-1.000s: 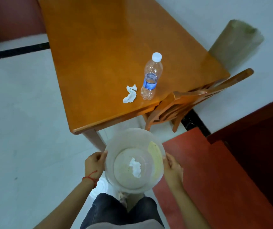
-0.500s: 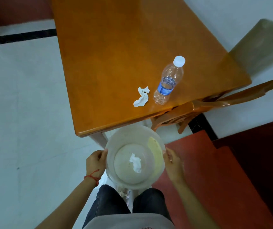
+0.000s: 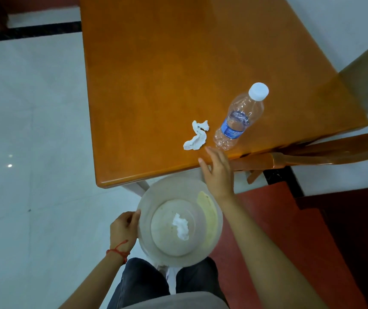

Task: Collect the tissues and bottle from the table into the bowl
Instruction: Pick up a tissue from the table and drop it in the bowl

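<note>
The right hand (image 3: 217, 172) has let go of the plastic bowl (image 3: 179, 219), now gripped by the left hand (image 3: 124, 228) alone, and reaches open-fingered over the table (image 3: 167, 74) edge toward the crumpled tissue (image 3: 196, 136) beside the upright water bottle (image 3: 238, 120), suggesting pickup comes next.

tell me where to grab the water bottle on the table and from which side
Take the water bottle around its labelled middle, coming from the near table edge where the right hand hovers open. It stands upright with the body bare on that side; the crumpled tissue lies apart to its left, so a sideways wrap probably clears it.
</note>
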